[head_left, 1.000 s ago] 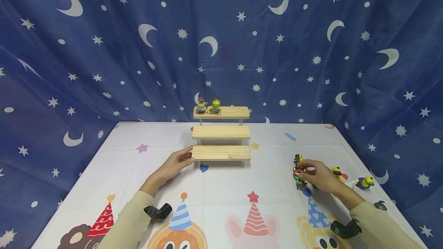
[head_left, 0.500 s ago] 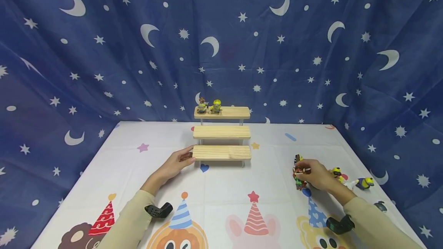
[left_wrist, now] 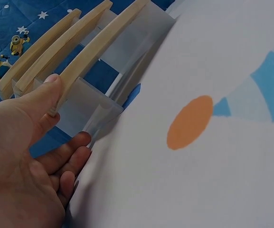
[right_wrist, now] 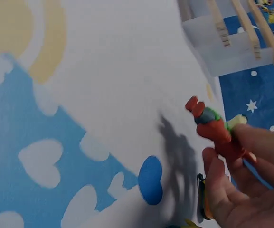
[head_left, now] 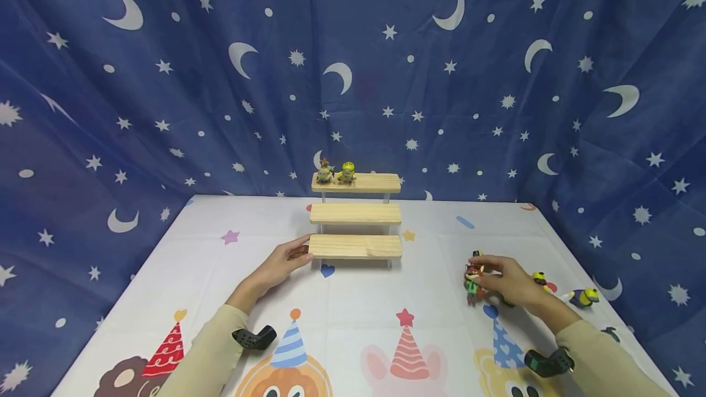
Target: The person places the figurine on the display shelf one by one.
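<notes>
My right hand [head_left: 510, 280] pinches a small fox figurine [head_left: 472, 285] with a red-brown body and green top, between thumb and fingers. In the right wrist view the fox figurine [right_wrist: 217, 130] is tilted and held off the table, its shadow apart from it. On the left, my left hand [head_left: 281, 262] holds the near left end of a three-step wooden display stand [head_left: 355, 246]; in the left wrist view the thumb lies on the lowest board [left_wrist: 87, 59]. Two yellow minion figurines, one [head_left: 324, 174] at the left end and another [head_left: 347, 173] beside it, stand on the top step.
Another yellow figurine [head_left: 477, 253] is partly hidden behind my right hand. Further right lie a yellow figurine [head_left: 540, 279], a yellow-and-dark one [head_left: 584, 298] and a dark grey object [head_left: 610, 333]. A patterned white cloth [head_left: 430, 323] covers the table; a blue curtain [head_left: 386, 66] hangs behind.
The fox figurine has come up off the cloth in my right hand and shifted slightly left, away from the yellow figurine behind it. My left hand stays on the stand.
</notes>
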Tool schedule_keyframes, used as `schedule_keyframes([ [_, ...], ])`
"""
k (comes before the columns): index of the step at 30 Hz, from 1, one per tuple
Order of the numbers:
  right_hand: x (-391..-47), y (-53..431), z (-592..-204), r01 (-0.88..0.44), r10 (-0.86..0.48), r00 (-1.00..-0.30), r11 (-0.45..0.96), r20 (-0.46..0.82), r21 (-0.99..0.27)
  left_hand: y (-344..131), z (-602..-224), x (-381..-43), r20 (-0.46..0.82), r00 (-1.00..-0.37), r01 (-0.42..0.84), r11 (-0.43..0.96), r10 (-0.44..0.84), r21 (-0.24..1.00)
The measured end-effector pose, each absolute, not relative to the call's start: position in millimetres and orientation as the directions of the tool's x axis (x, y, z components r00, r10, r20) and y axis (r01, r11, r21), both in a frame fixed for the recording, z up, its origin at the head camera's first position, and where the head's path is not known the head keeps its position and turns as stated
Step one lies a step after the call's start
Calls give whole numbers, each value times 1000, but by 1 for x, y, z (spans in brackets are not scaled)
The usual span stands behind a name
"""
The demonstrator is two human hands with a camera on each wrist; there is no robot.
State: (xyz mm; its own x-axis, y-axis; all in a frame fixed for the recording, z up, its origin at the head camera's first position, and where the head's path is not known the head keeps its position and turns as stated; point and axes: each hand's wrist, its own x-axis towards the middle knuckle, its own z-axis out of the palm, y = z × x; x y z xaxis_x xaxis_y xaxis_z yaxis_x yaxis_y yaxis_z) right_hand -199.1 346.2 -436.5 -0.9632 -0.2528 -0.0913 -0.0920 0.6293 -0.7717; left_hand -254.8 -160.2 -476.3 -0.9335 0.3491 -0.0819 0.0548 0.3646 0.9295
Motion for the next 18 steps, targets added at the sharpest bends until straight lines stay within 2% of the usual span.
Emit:
schedule_keyframes([
  [5,-201,348,-432,-11,-267,-950,544,-160,-839,-161,-477,-254,-80,-935,56,366,347,929],
  [13,-209,344,-420,79,-238,-946,491,-221,-867,-160,-477,-253,-74,-937,58,361,341,931],
  [18,-213,341,-413,91,-287,-935,377,-209,-922,-160,-478,-253,-74,-935,61,365,346,929],
])
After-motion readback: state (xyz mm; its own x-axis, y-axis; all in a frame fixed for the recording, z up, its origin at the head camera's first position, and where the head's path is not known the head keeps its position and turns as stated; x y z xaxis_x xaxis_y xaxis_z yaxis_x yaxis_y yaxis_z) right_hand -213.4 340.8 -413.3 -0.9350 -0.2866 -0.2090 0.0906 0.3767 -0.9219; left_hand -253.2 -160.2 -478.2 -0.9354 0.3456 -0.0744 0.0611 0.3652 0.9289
